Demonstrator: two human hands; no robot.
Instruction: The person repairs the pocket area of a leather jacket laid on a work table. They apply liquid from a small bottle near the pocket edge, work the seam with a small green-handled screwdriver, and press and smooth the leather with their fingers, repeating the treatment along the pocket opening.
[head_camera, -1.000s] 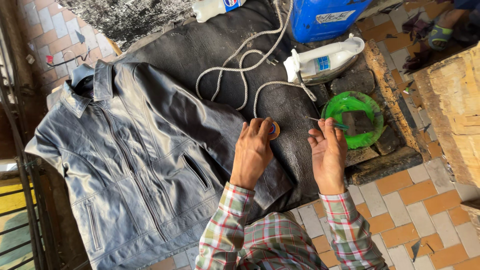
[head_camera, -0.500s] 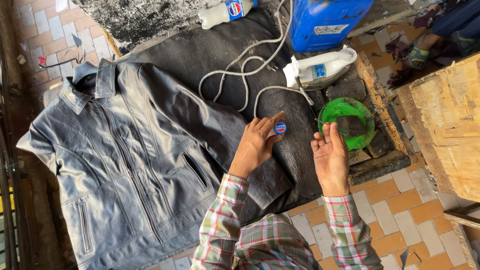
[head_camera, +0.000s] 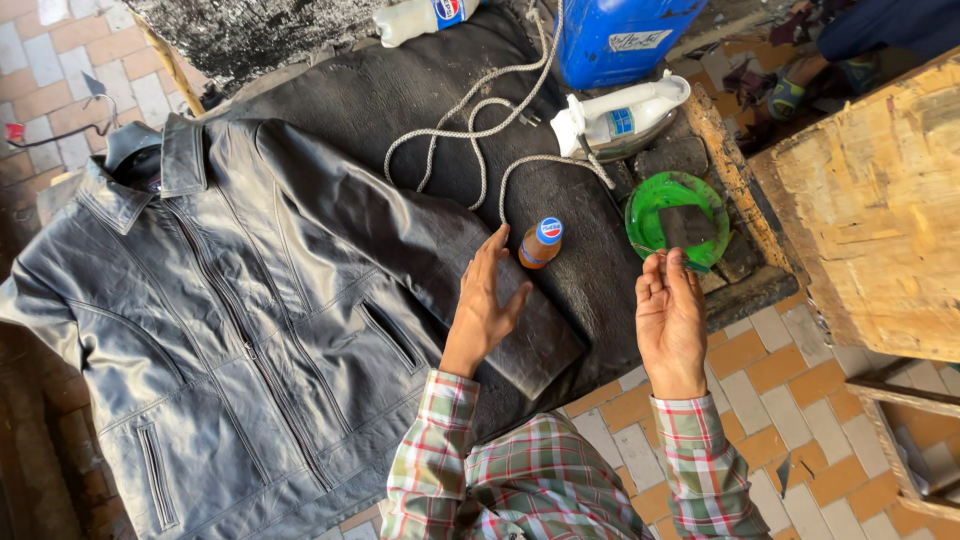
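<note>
A dark grey leather jacket (head_camera: 240, 320) lies spread flat on a black padded board (head_camera: 400, 100). My left hand (head_camera: 485, 300) rests open on the jacket's sleeve, fingers apart, holding nothing. Just beyond its fingertips stands a small brown bottle with a blue cap (head_camera: 541, 242). My right hand (head_camera: 671, 318) is raised palm-up with fingers together, empty as far as I can see, right beside a green bowl (head_camera: 652, 215) that holds a dark rag (head_camera: 688, 226).
A white clothes iron (head_camera: 620, 117) with a coiled cord (head_camera: 470, 130) lies at the board's far end by a blue canister (head_camera: 620, 35). A plastic bottle (head_camera: 420, 15) lies at the top. A wooden box (head_camera: 880, 220) stands on the right, over tiled floor (head_camera: 760, 370).
My left hand let go of the small bottle, which now stands on the board, and settled flat on the sleeve. The right hand moved a little toward the green bowl.
</note>
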